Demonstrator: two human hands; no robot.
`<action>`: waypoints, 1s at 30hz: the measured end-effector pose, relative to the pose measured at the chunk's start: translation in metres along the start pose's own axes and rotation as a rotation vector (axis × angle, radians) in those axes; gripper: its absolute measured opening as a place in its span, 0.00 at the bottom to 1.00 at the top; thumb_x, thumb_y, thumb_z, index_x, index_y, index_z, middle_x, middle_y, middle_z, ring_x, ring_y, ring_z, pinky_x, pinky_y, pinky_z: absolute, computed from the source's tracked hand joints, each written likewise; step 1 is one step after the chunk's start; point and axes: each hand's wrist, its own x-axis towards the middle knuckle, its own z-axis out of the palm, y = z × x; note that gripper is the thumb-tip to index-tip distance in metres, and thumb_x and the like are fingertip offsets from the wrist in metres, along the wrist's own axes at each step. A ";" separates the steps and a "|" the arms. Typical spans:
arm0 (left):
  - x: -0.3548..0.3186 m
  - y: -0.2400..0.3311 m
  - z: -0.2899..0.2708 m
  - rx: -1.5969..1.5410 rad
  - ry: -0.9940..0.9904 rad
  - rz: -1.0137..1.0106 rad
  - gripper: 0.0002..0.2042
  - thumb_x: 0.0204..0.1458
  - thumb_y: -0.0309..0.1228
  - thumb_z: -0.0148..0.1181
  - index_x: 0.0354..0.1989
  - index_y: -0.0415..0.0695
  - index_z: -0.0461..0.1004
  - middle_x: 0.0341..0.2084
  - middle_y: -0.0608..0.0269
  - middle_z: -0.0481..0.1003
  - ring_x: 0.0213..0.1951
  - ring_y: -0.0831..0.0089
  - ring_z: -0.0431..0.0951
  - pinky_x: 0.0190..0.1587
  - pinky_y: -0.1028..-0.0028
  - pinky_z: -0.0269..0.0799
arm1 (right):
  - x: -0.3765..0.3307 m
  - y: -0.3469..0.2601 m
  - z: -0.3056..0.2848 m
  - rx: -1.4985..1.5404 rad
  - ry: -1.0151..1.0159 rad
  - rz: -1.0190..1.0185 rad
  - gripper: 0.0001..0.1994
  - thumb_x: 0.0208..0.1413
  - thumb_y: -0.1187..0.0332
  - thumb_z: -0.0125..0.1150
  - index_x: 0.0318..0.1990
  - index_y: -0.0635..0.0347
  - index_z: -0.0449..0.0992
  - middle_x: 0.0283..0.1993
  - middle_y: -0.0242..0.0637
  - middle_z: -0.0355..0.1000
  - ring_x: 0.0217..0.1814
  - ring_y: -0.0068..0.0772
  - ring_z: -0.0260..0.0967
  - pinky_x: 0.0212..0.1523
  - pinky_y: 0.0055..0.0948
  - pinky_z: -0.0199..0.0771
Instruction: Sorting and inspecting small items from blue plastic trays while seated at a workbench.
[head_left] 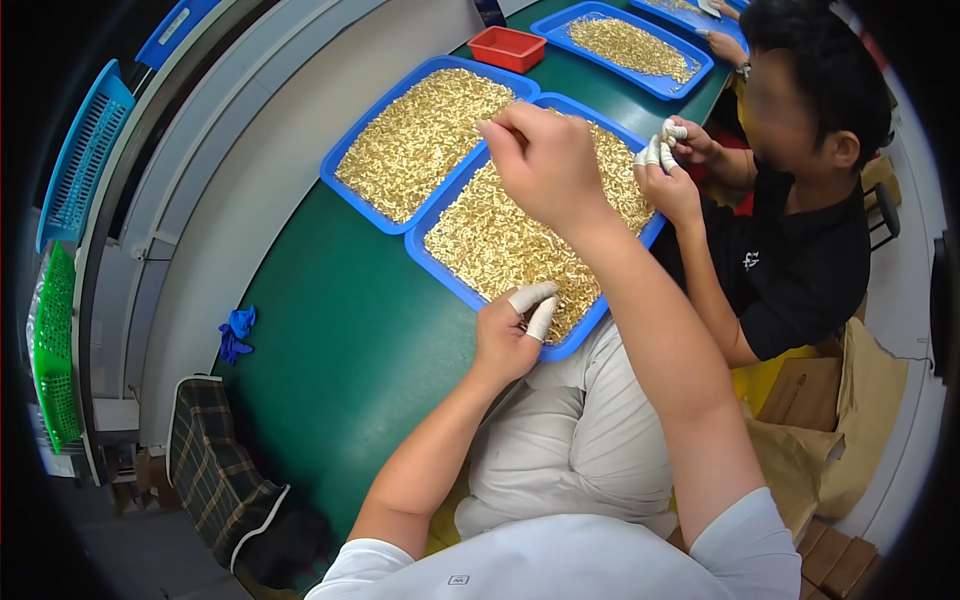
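A blue tray (440,262) filled with small brass-coloured metal parts (500,232) lies before me. At its near corner, my left hand (512,332) is low over the parts, thumb and forefinger in white finger cots and bent together in a pinch. What sits between those fingertips is too small to make out. Higher up, above the far part of the same tray, my right hand (548,165) is raised with its fingers curled in. Its fingertips face away, so anything in them is hidden. A second blue tray (335,150) of similar parts adjoins on the far left.
A co-worker (800,230) sits at the right, hands in finger cots over the tray's edge. Beyond are a red bin (507,48) and another blue tray (622,62). On the green table (330,290) lies a blue glove (237,333); plaid fabric (215,450) hangs at the left.
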 end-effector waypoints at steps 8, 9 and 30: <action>0.004 0.006 0.007 -0.030 0.053 0.062 0.07 0.54 0.24 0.61 0.41 0.40 0.79 0.27 0.58 0.78 0.24 0.74 0.75 0.27 0.76 0.69 | 0.032 0.029 0.031 -0.141 -0.090 0.080 0.10 0.54 0.63 0.62 0.29 0.60 0.79 0.22 0.45 0.74 0.22 0.44 0.72 0.27 0.35 0.72; 0.002 0.000 0.006 -0.143 0.062 0.008 0.07 0.55 0.24 0.61 0.42 0.39 0.79 0.29 0.59 0.79 0.26 0.76 0.76 0.30 0.77 0.70 | 0.022 0.029 0.026 -0.060 -0.088 0.091 0.10 0.56 0.64 0.61 0.29 0.62 0.78 0.21 0.40 0.74 0.20 0.33 0.71 0.25 0.29 0.70; -0.011 0.035 -0.041 0.048 -0.121 0.152 0.02 0.50 0.21 0.65 0.30 0.37 0.79 0.23 0.58 0.78 0.24 0.72 0.77 0.27 0.76 0.69 | -0.184 -0.014 -0.064 0.540 -0.284 0.516 0.05 0.61 0.76 0.56 0.35 0.69 0.74 0.28 0.35 0.75 0.28 0.17 0.70 0.30 0.17 0.70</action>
